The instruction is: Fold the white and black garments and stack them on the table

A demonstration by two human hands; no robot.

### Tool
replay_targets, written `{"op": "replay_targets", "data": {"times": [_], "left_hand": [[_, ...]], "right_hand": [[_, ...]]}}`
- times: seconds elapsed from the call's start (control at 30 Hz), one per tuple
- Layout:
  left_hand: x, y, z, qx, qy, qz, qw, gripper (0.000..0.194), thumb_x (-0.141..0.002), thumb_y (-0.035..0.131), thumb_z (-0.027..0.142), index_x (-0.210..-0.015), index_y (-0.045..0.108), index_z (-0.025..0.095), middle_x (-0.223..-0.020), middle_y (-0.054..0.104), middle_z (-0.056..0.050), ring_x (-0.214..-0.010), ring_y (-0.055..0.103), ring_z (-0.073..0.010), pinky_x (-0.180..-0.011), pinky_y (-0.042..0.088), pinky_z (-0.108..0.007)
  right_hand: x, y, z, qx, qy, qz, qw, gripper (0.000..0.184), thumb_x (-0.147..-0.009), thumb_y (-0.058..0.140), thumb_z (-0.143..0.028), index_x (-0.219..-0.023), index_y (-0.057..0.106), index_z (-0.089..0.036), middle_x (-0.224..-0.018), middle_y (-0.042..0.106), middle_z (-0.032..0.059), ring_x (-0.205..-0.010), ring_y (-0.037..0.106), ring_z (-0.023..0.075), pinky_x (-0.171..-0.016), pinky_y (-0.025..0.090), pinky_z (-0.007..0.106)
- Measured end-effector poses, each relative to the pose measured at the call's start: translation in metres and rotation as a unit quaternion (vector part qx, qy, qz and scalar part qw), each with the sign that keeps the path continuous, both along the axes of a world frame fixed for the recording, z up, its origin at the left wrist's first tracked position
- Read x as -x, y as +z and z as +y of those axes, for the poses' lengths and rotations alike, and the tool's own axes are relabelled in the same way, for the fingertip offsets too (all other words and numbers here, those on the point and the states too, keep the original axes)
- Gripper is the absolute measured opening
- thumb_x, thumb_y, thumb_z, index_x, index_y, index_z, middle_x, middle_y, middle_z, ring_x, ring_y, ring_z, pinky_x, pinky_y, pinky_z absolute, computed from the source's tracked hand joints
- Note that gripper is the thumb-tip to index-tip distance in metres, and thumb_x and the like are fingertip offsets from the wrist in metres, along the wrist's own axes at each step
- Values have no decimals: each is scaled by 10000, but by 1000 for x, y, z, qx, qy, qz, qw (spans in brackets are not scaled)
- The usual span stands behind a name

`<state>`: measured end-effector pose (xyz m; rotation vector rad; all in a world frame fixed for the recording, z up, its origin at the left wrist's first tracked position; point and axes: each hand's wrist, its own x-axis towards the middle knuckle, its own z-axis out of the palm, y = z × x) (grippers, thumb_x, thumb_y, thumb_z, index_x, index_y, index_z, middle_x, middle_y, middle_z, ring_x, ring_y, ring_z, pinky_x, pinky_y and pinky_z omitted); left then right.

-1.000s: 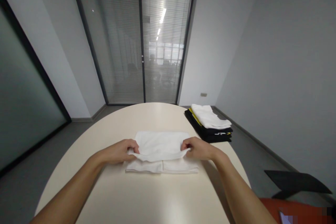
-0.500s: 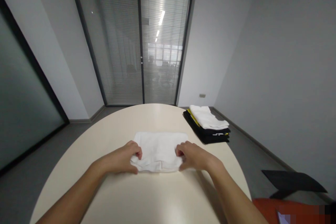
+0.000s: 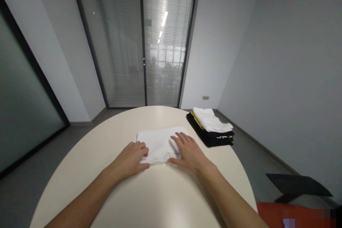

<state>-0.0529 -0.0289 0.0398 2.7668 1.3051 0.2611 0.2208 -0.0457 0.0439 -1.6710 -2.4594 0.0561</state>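
A folded white garment point(image 3: 157, 144) lies flat on the round table, slightly skewed, its far right corner toward the stack. My left hand point(image 3: 132, 158) grips its near left corner, fingers curled on top and thumb along the near edge. Across the right part of the cloth, my right hand point(image 3: 188, 151) lies with fingers spread and thumb at the near edge. That hand covers the garment's right side. A stack of folded black garments point(image 3: 213, 139) stands just beyond on the right. On top of it rests another folded white garment point(image 3: 212, 119), with a yellow one point(image 3: 197, 120) showing beneath.
The pale round table point(image 3: 125, 199) has a curved edge on both sides. At lower right are a red seat point(image 3: 269, 213) and a black chair part point(image 3: 299, 185). Glass doors with blinds point(image 3: 165, 78) stand behind the table.
The white garment has moved slightly away from me and turned a little. My right hand has gone from pinching its right edge to lying spread on top. My left hand has shifted slightly inward.
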Motion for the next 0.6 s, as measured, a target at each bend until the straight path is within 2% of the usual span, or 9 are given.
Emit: {"op": "replay_targets", "data": {"times": [0.1, 0.2, 0.27, 0.33, 0.37, 0.4, 0.47, 0.53, 0.6], "left_hand": [[-2, -3, 2, -2, -11, -51, 999, 273, -911, 569, 452, -809, 626, 205, -1200, 638, -73, -1111, 561, -250, -935, 422, -371], [-3, -7, 6, 15, -21, -74, 997, 369, -994, 416, 401, -793, 652, 201, -1219, 637, -71, -1098, 572, -216, -963, 432, -358], [-3, -11, 7, 18, -33, -67, 997, 337, -967, 470, 394, -760, 650, 198, -1212, 643, -77, -1106, 572, -225, -977, 440, -368], [-5, -15, 7, 5, -52, -61, 997, 224, -905, 565, 370, -797, 657, 197, -1348, 587, -85, -1266, 490, -273, -1072, 390, -419], [-5, -18, 6, -2, -59, -59, 997, 176, -887, 582, 345, -903, 675, 197, -1456, 510, -84, -1366, 400, -296, -1131, 331, -455], [-7, -21, 6, -3, -63, -55, 996, 243, -884, 571, 317, -1075, 666, 201, -1554, 400, -78, -1447, 289, -309, -1178, 259, -490], [-9, -27, 5, 13, -65, -37, 997, 507, -913, 500, 270, -1419, 481, 249, -1654, 181, -51, -1517, 104, -311, -1211, 140, -550], [-10, -31, 5, 43, -62, -10, 997, 628, -940, 442, 246, -1542, 289, 340, -1667, 91, -19, -1524, 21, -322, -1204, 97, -591], [-11, -33, 4, 63, -56, 6, 996, 639, -951, 429, 247, -1546, 254, 400, -1664, 88, -2, -1519, 6, -341, -1196, 84, -615]], "right_hand": [[4, -12, 3, 91, 35, 18, 995, 919, -850, 489, -726, -1582, 198, -255, -1655, 98, 108, -1515, 61, 357, -1191, 118, 574], [3, -17, 2, 179, 36, 19, 983, 826, -908, 452, -652, -1584, 186, -260, -1654, 51, 110, -1515, 9, 368, -1179, 89, 624], [2, -14, -1, 190, 36, 24, 981, 751, -932, 474, -550, -1578, 217, -266, -1653, 65, 114, -1511, 33, 383, -1160, 132, 649], [2, -9, -6, 182, 35, 26, 982, 701, -926, 513, -462, -1559, 286, -264, -1646, 132, 126, -1500, 102, 408, -1130, 213, 659], [3, -6, -8, 172, 34, 27, 984, 692, -911, 540, -449, -1542, 333, -254, -1636, 181, 137, -1489, 148, 419, -1116, 252, 650], [5, -2, -9, 158, 33, 30, 986, 682, -893, 570, -464, -1512, 395, -239, -1616, 246, 151, -1470, 207, 426, -1107, 284, 631], [10, 3, -10, 120, 32, 39, 991, 625, -863, 601, -549, -1382, 560, -202, -1519, 425, 176, -1403, 351, 411, -1105, 315, 578], [16, 4, -8, 63, 24, 59, 996, 570, -895, 527, -619, -1240, 656, -185, -1415, 539, 168, -1358, 420, 361, -1132, 291, 524], [20, 0, -3, 8, 6, 84, 996, 584, -954, 404, -623, -1307, 609, -207, -1481, 479, 139, -1419, 342, 323, -1174, 216, 509]]}}
